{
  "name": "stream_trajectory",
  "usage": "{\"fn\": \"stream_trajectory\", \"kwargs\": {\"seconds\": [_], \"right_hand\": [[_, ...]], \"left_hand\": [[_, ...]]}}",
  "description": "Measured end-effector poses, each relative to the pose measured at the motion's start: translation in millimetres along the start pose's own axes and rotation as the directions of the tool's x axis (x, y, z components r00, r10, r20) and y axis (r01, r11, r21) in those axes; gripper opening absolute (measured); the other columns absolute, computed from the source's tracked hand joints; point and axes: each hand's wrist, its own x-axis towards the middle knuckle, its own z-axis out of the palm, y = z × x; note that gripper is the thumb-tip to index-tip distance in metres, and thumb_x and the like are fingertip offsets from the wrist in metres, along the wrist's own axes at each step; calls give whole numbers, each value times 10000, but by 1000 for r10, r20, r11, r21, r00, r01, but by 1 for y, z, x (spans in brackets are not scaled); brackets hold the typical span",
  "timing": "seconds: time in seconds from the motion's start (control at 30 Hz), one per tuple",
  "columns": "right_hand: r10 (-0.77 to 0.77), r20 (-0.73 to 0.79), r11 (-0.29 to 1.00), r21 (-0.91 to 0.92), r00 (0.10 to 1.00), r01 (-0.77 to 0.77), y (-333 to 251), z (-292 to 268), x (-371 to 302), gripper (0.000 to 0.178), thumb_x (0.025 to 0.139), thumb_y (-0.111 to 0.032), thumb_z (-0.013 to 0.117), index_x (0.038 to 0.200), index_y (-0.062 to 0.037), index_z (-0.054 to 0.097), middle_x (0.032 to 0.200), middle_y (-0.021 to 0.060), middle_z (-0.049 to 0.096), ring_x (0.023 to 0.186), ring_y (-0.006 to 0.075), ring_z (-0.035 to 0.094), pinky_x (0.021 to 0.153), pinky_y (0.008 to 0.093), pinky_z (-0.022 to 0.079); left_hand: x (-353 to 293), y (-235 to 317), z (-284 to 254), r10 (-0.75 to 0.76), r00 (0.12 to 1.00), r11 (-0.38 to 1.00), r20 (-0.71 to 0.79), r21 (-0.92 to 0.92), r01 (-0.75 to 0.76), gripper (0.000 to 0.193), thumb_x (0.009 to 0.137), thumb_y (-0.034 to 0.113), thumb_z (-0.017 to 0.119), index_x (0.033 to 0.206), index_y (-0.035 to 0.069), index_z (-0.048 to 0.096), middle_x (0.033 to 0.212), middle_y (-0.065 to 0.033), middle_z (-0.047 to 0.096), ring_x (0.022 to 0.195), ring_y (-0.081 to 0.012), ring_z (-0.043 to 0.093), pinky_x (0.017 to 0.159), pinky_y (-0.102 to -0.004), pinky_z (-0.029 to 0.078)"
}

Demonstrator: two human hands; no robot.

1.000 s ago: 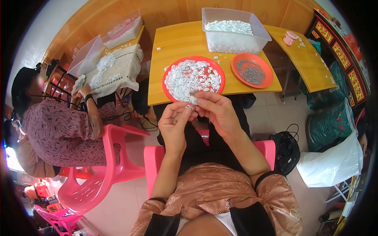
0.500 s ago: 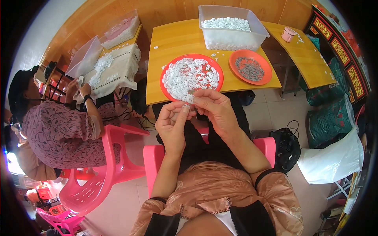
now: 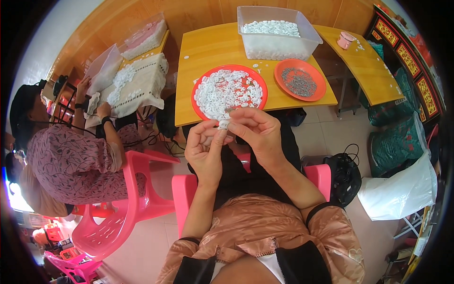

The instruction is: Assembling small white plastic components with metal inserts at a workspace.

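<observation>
Just above my lap, at the near rim of a red round tray (image 3: 196,105), my two hands meet around a small white plastic piece (image 3: 223,124). My left hand (image 3: 204,150) pinches it between thumb and fingertips. My right hand (image 3: 257,132) is closed too, its thumb pressed to the same piece. A small greyish bit (image 3: 229,110) shows at the right index fingertip; its exact shape is too small to tell. Loose white plastic pieces (image 3: 213,97) fill much of the tray. To its right, an orange plate (image 3: 319,94) holds small grey metal parts (image 3: 299,83).
A clear plastic bin (image 3: 279,47) of white pieces stands at the table's back. Another yellow table (image 3: 369,78) with a pink cup (image 3: 346,40) is at right. On the left, a person (image 3: 78,156) works at a cloth-covered table beside a pink chair (image 3: 135,199). Bags (image 3: 402,189) lie at right.
My hands stay together, with the white piece now showing more plainly between the fingertips. The person on the left has moved one hand up to the clear bin there.
</observation>
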Motion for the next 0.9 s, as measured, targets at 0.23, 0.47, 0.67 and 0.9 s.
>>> {"fn": "stream_trajectory", "kwargs": {"seconds": [0.23, 0.47, 0.67, 0.9], "right_hand": [[-24, -1, 999, -42, 1000, 24, 6, 2, -2, 207, 812, -1, 652, 1011, 28, 605, 870, 65, 657, 801, 66, 605, 718, 189, 487], [-48, -34, 998, -39, 998, 47, 6, 1, -2, 189, 811, -9, 657, 987, 22, 597, 844, 53, 661, 780, 50, 597, 687, 179, 481], [-14, -42, 1000, 10, 999, 15, 7, 0, -1, 182, 801, 12, 656, 965, 30, 576, 824, 64, 661, 745, 52, 596, 664, 182, 484], [78, 65, 988, 128, 995, -86, 1, -6, -1, 150, 804, 27, 642, 898, -23, 536, 835, 64, 658, 755, 70, 604, 660, 197, 478]], "left_hand": [[-7, -4, 6, 60, 996, 996, -67, 72, -56, 218, 848, -25, 589, 1055, -18, 522, 799, -56, 612, 677, -91, 591, 630, -194, 491], [-4, -7, 3, 44, 997, 998, -57, 45, -42, 214, 847, -16, 595, 1051, -17, 530, 779, -44, 601, 651, -79, 567, 611, -187, 464], [2, -11, -7, -65, 996, 995, 57, -67, 69, 279, 848, 19, 604, 1115, -29, 543, 759, -42, 600, 634, -88, 558, 590, -196, 449], [9, -12, -20, -180, 958, 979, 222, -50, 195, 295, 845, 34, 609, 1129, -37, 573, 738, -45, 617, 600, -81, 554, 556, -187, 443]]}}
